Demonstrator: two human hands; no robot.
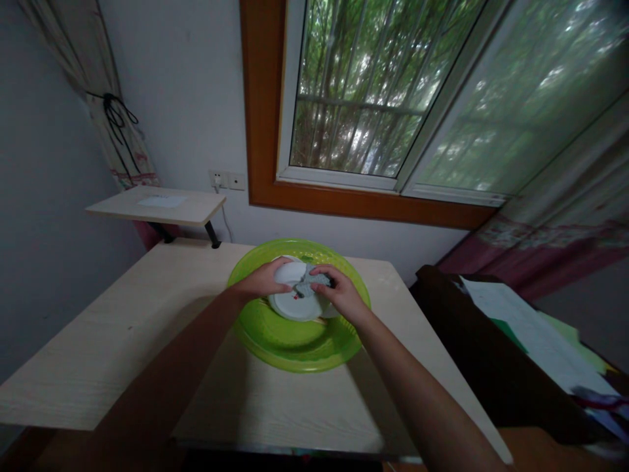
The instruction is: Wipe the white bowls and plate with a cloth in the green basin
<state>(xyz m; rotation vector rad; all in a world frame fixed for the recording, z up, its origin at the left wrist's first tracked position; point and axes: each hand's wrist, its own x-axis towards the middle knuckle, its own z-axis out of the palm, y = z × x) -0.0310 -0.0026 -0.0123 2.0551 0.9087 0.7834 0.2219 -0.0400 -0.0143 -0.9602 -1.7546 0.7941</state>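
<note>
A lime-green basin (295,364) stands on the pale wooden table. Inside it, a white plate (289,309) with a small red mark is held at its left rim by my left hand (268,278), thumb on top and fingers behind. My right hand (343,293) is closed around a grey cloth (309,282), which rests against the face of the plate. More white dishware shows partly behind and beneath the plate, mostly hidden by it and by my hands.
The table (147,341) carries a small raised shelf (177,206) at the back left, with a paper on it. A wall socket (227,180) with a plugged cord sits behind. To the right, a dark piece of furniture (457,341) bears papers (531,328). A window is ahead.
</note>
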